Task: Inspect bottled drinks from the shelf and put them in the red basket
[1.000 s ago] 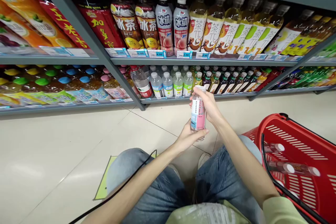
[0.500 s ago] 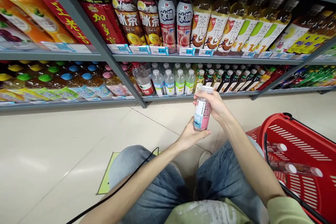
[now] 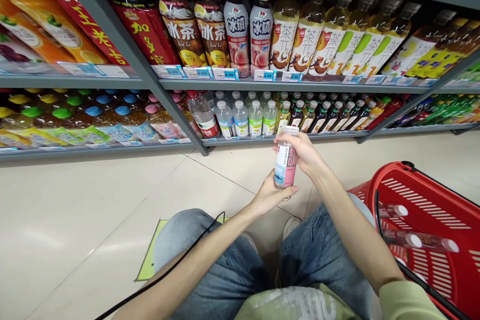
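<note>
A clear drink bottle [image 3: 285, 162] with a white, blue and pink label is held in front of the lower shelf, tilted slightly. My left hand [image 3: 272, 194] grips it from below, thumb across its base. Around the upper part, just under the pale cap, my right hand [image 3: 301, 148] is closed, its far fingers partly hidden behind the bottle. Beyond it, small bottles with white caps [image 3: 255, 119] line the lower shelf.
A red shopping basket [image 3: 420, 185] stands on the floor at my right, with several bottles [image 3: 403, 238] lying in it. Bottled teas [image 3: 283, 42] fill the upper shelf [image 3: 240, 85]. A black cable [image 3: 180, 260] runs over my left arm. A yellow-green floor marking [image 3: 148, 257] shows beside my left knee.
Both hands keep their hold on the bottle, which has turned a little so more of the pink label shows. The whole view has shifted slightly.
</note>
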`<act>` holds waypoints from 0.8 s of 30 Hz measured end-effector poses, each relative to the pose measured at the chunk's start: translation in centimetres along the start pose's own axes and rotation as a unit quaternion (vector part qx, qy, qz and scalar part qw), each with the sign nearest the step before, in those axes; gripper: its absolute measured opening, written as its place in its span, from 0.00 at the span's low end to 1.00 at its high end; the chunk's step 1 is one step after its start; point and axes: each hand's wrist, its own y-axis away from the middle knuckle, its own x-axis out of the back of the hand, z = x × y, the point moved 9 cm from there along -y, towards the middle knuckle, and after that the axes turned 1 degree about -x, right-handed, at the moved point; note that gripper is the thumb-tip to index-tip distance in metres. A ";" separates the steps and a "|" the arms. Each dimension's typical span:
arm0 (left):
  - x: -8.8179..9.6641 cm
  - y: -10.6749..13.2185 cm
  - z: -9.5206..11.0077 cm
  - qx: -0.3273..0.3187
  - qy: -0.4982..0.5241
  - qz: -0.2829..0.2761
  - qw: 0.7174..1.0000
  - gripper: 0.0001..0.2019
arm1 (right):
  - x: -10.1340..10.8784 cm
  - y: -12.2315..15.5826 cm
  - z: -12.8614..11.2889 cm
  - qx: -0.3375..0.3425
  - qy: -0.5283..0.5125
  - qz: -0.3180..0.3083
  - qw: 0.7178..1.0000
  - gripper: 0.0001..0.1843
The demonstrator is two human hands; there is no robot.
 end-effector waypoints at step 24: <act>0.0 -0.1 -0.1 -0.007 0.015 0.003 1.000 0.26 | -0.1 0.0 0.1 0.005 0.010 0.000 1.000 0.12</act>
